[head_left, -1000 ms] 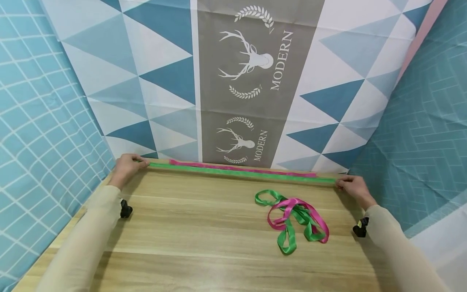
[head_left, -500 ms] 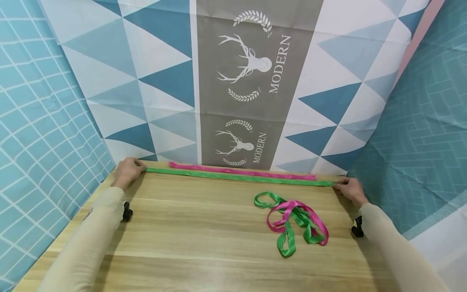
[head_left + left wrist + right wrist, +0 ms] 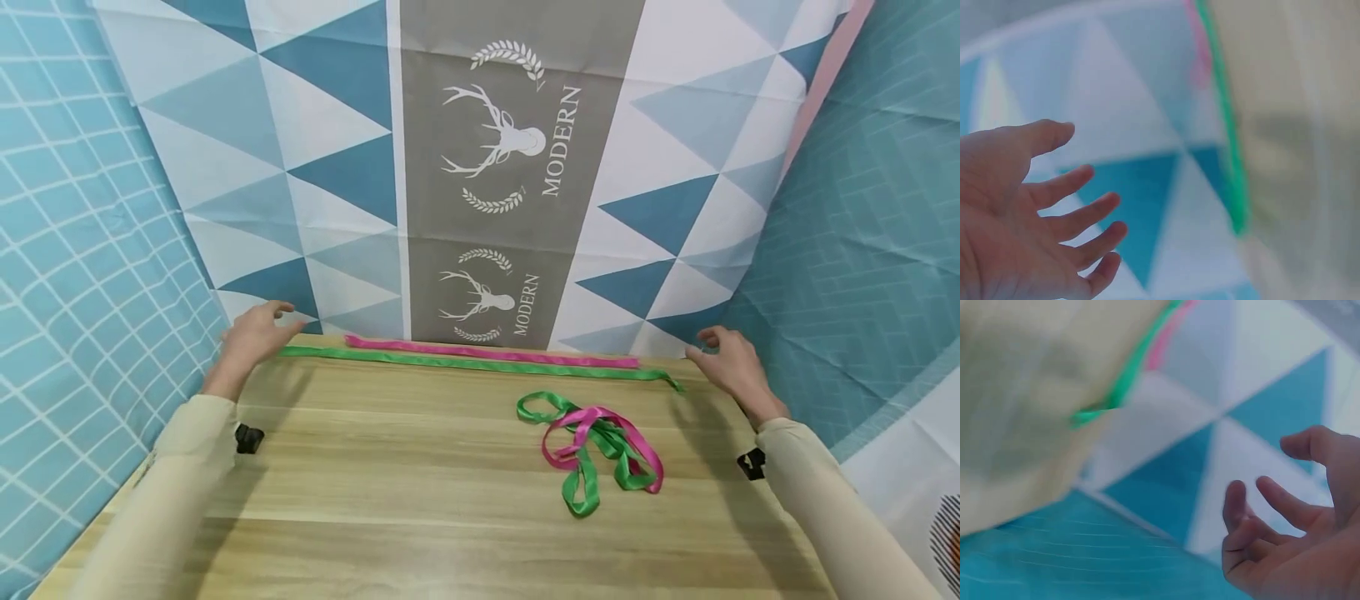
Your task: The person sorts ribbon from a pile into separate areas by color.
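Note:
A long green ribbon [image 3: 465,364] lies stretched along the back edge of the table, its right end bent toward the front. Just behind it runs a shorter pink ribbon [image 3: 480,352]. My left hand [image 3: 257,340] hovers above the green ribbon's left end, fingers spread and holding nothing; the left wrist view shows the palm [image 3: 997,219] apart from the ribbon. Off to the right of the other end, my right hand [image 3: 731,367] is raised with loosely bent fingers and nothing in them, as the right wrist view also shows.
A loose tangle of green and pink ribbon [image 3: 600,446] lies right of centre on the wooden table [image 3: 360,483]. A patterned cloth [image 3: 495,167] hangs at the back. Blue tile-print cloth [image 3: 90,250] covers the left side, and teal cloth [image 3: 862,250] the right.
Both hands have let go of the green ribbon's ends and lifted away, the right one outward. The ribbon stays on the table, its right end now bent forward.

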`<control>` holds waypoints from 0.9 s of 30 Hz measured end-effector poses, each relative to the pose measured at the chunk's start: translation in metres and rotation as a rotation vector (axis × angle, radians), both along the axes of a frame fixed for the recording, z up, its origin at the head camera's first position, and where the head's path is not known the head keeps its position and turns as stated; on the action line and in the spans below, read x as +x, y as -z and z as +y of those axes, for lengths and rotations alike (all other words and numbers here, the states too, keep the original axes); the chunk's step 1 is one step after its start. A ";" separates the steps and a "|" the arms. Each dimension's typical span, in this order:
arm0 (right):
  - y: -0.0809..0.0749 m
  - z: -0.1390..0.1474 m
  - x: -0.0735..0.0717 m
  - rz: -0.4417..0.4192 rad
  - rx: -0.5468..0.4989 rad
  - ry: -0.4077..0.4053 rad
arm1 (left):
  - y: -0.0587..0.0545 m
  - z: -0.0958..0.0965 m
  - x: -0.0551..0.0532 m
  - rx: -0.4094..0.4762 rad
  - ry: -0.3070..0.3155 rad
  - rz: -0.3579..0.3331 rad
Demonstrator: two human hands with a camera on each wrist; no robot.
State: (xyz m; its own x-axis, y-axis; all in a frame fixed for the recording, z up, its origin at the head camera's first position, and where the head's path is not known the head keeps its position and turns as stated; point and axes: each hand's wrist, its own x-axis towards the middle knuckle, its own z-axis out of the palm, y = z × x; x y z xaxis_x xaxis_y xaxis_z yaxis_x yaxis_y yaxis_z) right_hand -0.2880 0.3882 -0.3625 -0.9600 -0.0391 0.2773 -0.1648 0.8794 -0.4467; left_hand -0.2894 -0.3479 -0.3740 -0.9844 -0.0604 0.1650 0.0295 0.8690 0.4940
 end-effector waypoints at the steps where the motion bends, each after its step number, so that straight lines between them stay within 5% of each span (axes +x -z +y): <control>1: -0.006 -0.008 0.004 0.011 0.016 -0.013 | -0.005 0.008 0.007 0.005 0.023 0.007; 5: -0.025 -0.044 0.020 0.028 0.083 -0.066 | -0.017 0.042 0.032 0.063 0.153 0.047; 9: -0.025 -0.086 0.032 0.012 0.120 -0.165 | -0.017 0.069 0.044 0.126 0.311 0.055; 16: 0.025 -0.173 0.031 -0.184 0.203 -0.442 | 0.001 0.099 0.044 0.109 0.483 0.050; 20: 0.055 -0.209 0.027 -0.209 0.326 -0.426 | 0.008 0.109 0.042 0.126 0.531 0.008; 27: 0.074 -0.240 0.015 -0.227 0.427 -0.412 | 0.013 0.118 0.039 0.124 0.586 -0.028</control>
